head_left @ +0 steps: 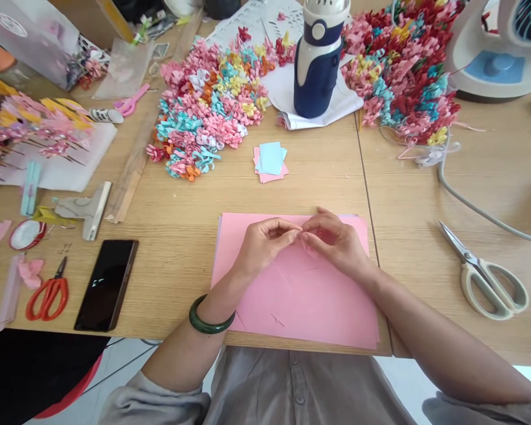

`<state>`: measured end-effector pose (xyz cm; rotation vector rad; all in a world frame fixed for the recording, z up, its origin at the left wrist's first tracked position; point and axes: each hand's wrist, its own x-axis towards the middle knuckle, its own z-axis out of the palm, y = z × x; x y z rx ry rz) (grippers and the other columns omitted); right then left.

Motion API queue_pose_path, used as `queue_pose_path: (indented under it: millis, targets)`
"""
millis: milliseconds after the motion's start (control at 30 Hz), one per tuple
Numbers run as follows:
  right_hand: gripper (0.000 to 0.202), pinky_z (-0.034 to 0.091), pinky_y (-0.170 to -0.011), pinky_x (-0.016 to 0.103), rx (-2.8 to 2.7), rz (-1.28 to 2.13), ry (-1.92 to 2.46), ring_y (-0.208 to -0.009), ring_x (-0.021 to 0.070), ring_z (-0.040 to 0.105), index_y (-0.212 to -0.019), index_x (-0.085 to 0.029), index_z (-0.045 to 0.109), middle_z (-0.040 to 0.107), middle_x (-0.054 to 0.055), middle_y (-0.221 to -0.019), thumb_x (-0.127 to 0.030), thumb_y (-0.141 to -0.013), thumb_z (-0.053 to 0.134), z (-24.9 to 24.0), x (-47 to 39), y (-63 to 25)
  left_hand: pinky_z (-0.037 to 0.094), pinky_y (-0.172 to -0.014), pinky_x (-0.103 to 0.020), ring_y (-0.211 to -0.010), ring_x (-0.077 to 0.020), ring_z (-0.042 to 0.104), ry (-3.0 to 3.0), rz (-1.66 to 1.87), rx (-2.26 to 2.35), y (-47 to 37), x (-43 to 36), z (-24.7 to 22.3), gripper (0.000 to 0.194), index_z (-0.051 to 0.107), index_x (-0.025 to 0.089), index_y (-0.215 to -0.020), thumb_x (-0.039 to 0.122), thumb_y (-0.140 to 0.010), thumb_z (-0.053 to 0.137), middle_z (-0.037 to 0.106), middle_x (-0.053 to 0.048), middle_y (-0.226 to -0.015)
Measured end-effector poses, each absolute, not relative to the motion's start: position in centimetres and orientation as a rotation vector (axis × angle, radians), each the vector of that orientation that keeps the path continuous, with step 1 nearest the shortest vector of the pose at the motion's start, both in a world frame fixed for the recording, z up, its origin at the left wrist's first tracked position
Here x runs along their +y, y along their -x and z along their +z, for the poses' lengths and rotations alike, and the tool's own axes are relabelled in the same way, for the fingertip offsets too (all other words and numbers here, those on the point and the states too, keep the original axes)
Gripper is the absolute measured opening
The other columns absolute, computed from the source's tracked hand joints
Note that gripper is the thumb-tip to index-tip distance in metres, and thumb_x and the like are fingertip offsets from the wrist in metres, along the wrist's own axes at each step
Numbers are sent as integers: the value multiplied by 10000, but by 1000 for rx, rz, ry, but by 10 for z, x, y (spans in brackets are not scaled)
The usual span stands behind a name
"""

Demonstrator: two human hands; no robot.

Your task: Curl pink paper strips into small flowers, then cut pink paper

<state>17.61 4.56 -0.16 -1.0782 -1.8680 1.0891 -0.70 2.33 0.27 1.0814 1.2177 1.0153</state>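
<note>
Over a pink sheet of paper [283, 307] my two hands meet, fingertips touching. My left hand [265, 239], with a dark green bangle [210, 323] on its forearm, pinches something small at the thumb and forefinger; I cannot make out what. My right hand [336, 239] is closed in a pinch at the same spot, with a bit of thin pink paper [310, 251] showing under its fingers. Fine slivers of pink paper [278, 320] lie on the sheet. Beyond the hands sits a small stack of blue and pink paper squares [271, 159].
Heaps of colourful curled paper flowers [216, 106] lie at the back, around a navy bottle [317, 65]. Large scissors [487, 277] and a cable [478, 209] are on the right, below a fan [495, 65]. A phone [107, 284] and red-handled scissors [48, 295] lie left.
</note>
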Motion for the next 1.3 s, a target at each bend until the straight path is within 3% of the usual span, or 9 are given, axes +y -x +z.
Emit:
queue_pose_path:
  millis: [133,333,467,833,1300]
  targets:
    - [102,354,-1191,541,-1885,1009,1084,-782,152,650,-818,-240,655,704,-21,-787,-319,-882,654,-8,46,-176,565,-792,-285,-804,-153,699,-1189,1036,1271,5,21,-1,102,742,165,-835,247,-775,746,759,-45,-854]
    - [63,373,-1188,522,-1968,924,1093,-760,147,623,-825,-226,662,680,-13,-759,-213,-875,625,-7,45,-175,552,-805,-288,-806,-147,676,-1374,1060,1384,3,18,-1,53,718,174,-841,173,-791,700,737,-30,-856]
    - [36,396,-1164,548,-1987,864,1101,-806,169,648,-887,-237,665,724,0,-835,-223,-872,635,-8,43,-173,542,-817,-287,-826,-147,671,-1410,1073,1398,4,19,0,56,706,174,-847,153,-803,678,729,-28,-864]
    - [91,441,-1121,512,-1997,813,1064,-752,163,627,-806,-249,659,671,-24,-698,-200,-870,616,-11,45,-174,550,-798,-276,-815,-145,670,-1487,1078,1384,2,17,1,72,701,185,-851,148,-813,653,728,-27,-869]
    - [160,394,-1173,494,-1922,947,1109,-774,156,613,-777,-249,675,693,-27,-720,-279,-920,611,-8,42,-173,583,-799,-268,-816,-134,673,-1502,1129,1347,-1,15,-2,51,693,182,-846,145,-822,668,714,-27,-874]
